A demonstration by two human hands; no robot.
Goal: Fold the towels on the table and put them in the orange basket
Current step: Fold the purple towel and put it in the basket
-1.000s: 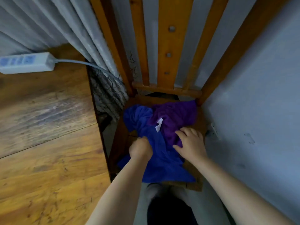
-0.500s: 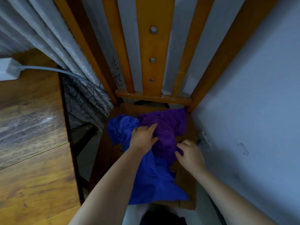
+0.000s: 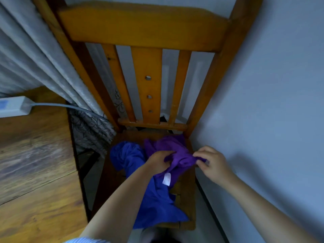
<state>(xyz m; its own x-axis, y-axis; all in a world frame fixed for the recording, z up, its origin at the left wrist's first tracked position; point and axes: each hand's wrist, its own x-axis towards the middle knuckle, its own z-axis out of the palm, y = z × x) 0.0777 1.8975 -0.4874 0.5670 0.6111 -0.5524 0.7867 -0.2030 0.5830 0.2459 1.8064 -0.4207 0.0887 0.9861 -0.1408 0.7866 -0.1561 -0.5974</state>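
a: head view, and both hands are on the purple towel (image 3: 177, 148). the left hand (image 3: 158, 161) has its fingers curled into the cloth, bunching a fold of it.

b: and the right hand (image 3: 213, 163) pinches the other end of that same fold, fingertips closed tight on it. the stretch of purple between the two sets of fingers is pulled up off the heap.

a: so where's the work? the towels lie on the wooden chair (image 3: 145, 30) seat, not on the table (image 3: 31, 163). the blue towel (image 3: 154, 197) is crumpled under the left forearm and runs out to the near edge of the seat.

b: looks like the pick-up step to me: getting the purple one free of the blue before any folding. a white label (image 3: 166, 178) hangs just below the left fingers.

a: next move, i'd say, calls for lifting it clear and across to the table, out past the left hand. no orange basket in view.

b: room's tight though. the wall (image 3: 271, 102) is just beyond the right fingers, the chair back stands ahead of both hands, the curtain (image 3: 52, 71) off beyond the left.

a: and a power strip (image 3: 12, 106) sits at the table's far edge, well clear of the fingers.
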